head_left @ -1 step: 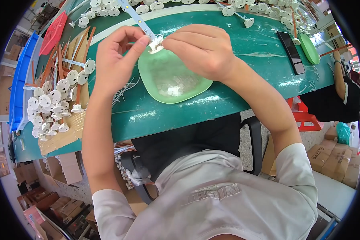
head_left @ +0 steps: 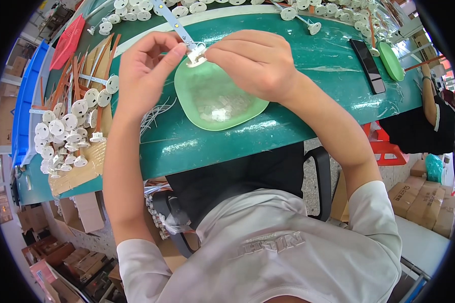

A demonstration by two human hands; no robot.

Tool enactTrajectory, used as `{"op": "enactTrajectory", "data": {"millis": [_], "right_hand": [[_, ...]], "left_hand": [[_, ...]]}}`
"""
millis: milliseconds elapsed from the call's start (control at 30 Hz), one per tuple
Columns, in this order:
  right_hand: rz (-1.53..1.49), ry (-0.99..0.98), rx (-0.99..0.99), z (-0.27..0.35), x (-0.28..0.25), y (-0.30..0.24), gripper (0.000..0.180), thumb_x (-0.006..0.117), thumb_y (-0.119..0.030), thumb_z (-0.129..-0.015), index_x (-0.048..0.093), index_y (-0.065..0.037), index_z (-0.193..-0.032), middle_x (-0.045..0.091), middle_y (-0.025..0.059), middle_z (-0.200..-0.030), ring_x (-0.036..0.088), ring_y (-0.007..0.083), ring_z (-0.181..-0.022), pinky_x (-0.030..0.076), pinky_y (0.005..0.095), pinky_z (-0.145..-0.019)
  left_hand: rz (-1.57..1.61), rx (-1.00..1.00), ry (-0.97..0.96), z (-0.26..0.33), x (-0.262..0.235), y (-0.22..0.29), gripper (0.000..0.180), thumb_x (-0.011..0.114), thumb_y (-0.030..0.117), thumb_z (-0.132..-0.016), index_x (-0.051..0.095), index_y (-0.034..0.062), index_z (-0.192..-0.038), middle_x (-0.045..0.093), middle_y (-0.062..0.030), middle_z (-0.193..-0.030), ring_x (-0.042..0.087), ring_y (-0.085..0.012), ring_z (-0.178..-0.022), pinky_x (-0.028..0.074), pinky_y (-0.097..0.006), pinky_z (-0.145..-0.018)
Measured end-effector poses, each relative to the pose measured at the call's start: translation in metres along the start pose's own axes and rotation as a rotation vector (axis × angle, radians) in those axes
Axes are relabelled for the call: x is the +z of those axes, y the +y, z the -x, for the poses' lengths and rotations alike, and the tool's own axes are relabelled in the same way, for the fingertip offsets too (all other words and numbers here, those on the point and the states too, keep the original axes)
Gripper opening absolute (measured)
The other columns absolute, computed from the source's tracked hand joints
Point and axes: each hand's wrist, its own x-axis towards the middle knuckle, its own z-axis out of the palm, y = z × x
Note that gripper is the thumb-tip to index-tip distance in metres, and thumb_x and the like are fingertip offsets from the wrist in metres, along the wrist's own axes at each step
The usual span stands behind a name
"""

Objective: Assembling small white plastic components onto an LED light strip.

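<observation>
Above a light green bowl [head_left: 189,115] holding small clear pieces, an LED strip [head_left: 173,22] slants up and away, its lower end at a white round plastic base [head_left: 196,56]. My left hand [head_left: 145,73] is closed at that end of the strip, thumb against its edge and the other fingers curled behind. From the right, my right hand [head_left: 260,63] pinches the rim of the white base between thumb and fingers; its fingertips partly cover the base. A thin pale wire loops at the joint of strip and base.
Finished-looking strips with white round bases [head_left: 65,123] are heaped on cardboard at left, beside a blue bin [head_left: 28,101] and red basket [head_left: 68,43]. Thin white wires [head_left: 154,113] lie by my left forearm. A phone [head_left: 367,66] and second green bowl [head_left: 391,61] sit right. Another person's arm [head_left: 429,96] shows far right.
My left hand has shifted very slightly left, and the strip's lower end with the base has moved a touch with it. My right hand looks the same.
</observation>
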Motion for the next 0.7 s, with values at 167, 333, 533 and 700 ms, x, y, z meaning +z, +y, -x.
{"op": "enactTrajectory", "data": {"millis": [167, 333, 533, 700], "right_hand": [[-0.014, 0.026, -0.007, -0.002, -0.001, -0.001, 0.026, 0.068, -0.004, -0.057, 0.069, 0.001, -0.083, 0.067, 0.0096, -0.076, 0.067, 0.0238, -0.068, 0.056, 0.03, -0.058], [-0.005, 0.031, -0.011, -0.002, -0.002, 0.001, 0.027, 0.068, -0.004, -0.056, 0.069, 0.002, -0.083, 0.068, 0.0098, -0.077, 0.067, 0.0238, -0.068, 0.056, 0.0299, -0.058], [-0.003, 0.033, -0.012, 0.0, -0.003, 0.0, 0.028, 0.068, -0.004, -0.056, 0.069, 0.002, -0.083, 0.068, 0.0095, -0.077, 0.067, 0.0236, -0.068, 0.056, 0.0297, -0.058], [-0.01, 0.019, -0.026, 0.0, -0.001, 0.0, 0.029, 0.069, -0.005, -0.055, 0.069, 0.001, -0.083, 0.068, 0.009, -0.079, 0.067, 0.023, -0.068, 0.056, 0.0298, -0.057]], "left_hand": [[0.278, -0.074, -0.101, -0.003, -0.011, -0.005, 0.009, 0.066, 0.009, -0.09, 0.063, 0.0012, -0.091, 0.066, -0.0097, -0.107, 0.062, -0.0145, -0.094, 0.047, -0.027, -0.082], [0.628, -0.248, 0.018, -0.003, -0.012, -0.007, 0.012, 0.063, 0.013, -0.093, 0.066, 0.0019, -0.094, 0.067, -0.0094, -0.108, 0.063, -0.0157, -0.093, 0.047, -0.029, -0.079], [0.44, -0.256, -0.005, -0.004, -0.012, -0.007, 0.014, 0.062, 0.015, -0.093, 0.068, 0.0033, -0.097, 0.069, -0.0075, -0.103, 0.062, -0.0135, -0.092, 0.046, -0.028, -0.077], [0.393, -0.264, -0.114, 0.0, -0.011, -0.008, 0.015, 0.063, 0.016, -0.092, 0.069, 0.0023, -0.095, 0.069, -0.0084, -0.104, 0.061, -0.0113, -0.09, 0.046, -0.027, -0.077]]}}
